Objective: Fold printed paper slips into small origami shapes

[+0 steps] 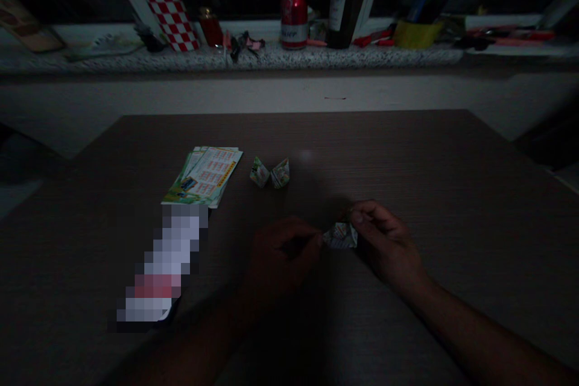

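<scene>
A small folded paper piece (341,235), pale with printed marks, is held between my two hands just above the dark table. My left hand (284,256) pinches its left corner with thumb and forefinger. On the other side, my right hand (384,238) grips its upper right edge between thumb and fingers. Farther back stands a finished-looking folded paper shape (280,174) with two pointed halves, printed in green and white. To its left lies a stack of printed paper sheets (210,172), green and white with red grids of figures.
A device with a bright, pixelated screen (167,265) lies at the left below the sheets. Behind the table (407,151), a stone windowsill (253,63) carries a red can (294,21), a dark bottle (346,9), a red-and-white checked tube (169,15) and a yellow container (418,34).
</scene>
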Motion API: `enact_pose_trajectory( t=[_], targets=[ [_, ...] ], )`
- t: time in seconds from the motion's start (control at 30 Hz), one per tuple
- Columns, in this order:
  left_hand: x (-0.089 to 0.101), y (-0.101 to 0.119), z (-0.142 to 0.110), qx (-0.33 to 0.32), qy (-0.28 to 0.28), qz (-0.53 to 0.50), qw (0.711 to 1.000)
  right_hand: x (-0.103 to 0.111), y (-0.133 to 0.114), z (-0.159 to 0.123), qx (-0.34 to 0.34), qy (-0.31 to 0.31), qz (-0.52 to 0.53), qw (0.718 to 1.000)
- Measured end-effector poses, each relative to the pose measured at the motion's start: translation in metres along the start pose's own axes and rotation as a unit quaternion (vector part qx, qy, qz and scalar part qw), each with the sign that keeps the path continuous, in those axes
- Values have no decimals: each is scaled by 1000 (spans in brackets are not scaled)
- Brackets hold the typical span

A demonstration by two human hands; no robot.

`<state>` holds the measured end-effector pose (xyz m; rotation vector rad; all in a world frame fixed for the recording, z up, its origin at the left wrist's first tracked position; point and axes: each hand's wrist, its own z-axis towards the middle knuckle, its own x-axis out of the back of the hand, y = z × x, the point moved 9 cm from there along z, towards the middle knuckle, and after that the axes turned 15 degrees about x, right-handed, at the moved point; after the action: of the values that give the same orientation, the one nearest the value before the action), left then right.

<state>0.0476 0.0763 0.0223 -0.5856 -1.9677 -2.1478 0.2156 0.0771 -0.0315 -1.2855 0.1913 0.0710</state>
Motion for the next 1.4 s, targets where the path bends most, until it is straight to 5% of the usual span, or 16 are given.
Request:
enact_pose_trajectory(
  t=[0.57, 0.83, 1.0, 1.23, 1.4],
  targets=[
    [-25, -4, -7, 51, -103, -49, 992, 10, -14, -5, 51, 103, -39, 993],
    [-50, -19, -16, 142, -186, -90, 968, 11, -34, -13, 105, 142, -121, 977],
    [-55, -18, -18, 150, -238, -52, 958, 8, -46, -12, 147, 127, -185, 963],
    [-47, -11, -9, 129, -192, -46, 972, -10, -51, -11, 187, 29, -269, 945],
    [-47, -21, -6, 165, -188, -120, 961, -13, -32, -11, 132, -15, -219, 967]
  ],
)
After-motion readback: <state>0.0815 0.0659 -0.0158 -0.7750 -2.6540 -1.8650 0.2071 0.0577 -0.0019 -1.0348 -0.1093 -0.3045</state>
